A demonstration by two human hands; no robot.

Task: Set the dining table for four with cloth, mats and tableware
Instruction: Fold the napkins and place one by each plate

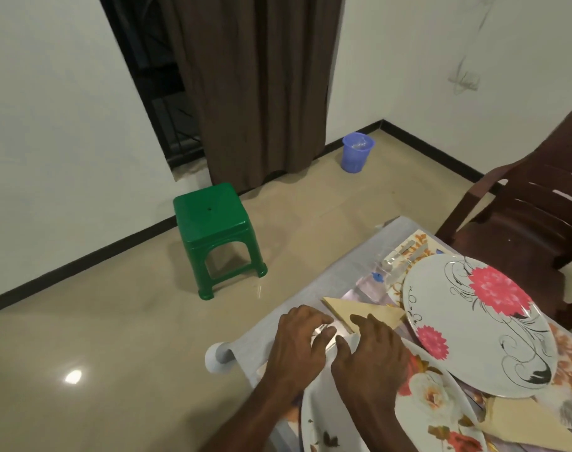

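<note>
1. Your landmark is the large floral plate (480, 324), white with pink flowers and black swirls, lying on the table at the right of the view.
2. Your left hand (297, 344) is left of that plate, near the table's edge, fingers curled down over a small shiny clear thing (323, 331); what that thing is cannot be told.
3. Your right hand (372, 350) sits between your left hand and the plate, fingers bent onto the same shiny thing; whether either hand truly grips it or only presses on it, you cannot tell from this view.
4. A folded beige napkin (366, 309), triangular, lies just left of the plate, touching your right hand's fingertips.
5. The pale tablecloth (343, 265) covers the table under the plate and hangs over the edge by your left hand.
6. A floral mat (418, 247) shows beyond the plate, with a clear glass (392, 265) on it, just beside the plate's far rim.
7. A second plate (327, 419) lies nearer you than the landmark plate, partly under your forearms.
8. Another beige napkin (525, 422) lies at the plate's near side.
9. A brown chair (522, 207) stands beyond the plate.
10. On the floor well left of the plate stands a green stool (212, 230); farther off, by the brown curtain (255, 83), is a blue bin (356, 151).
</note>
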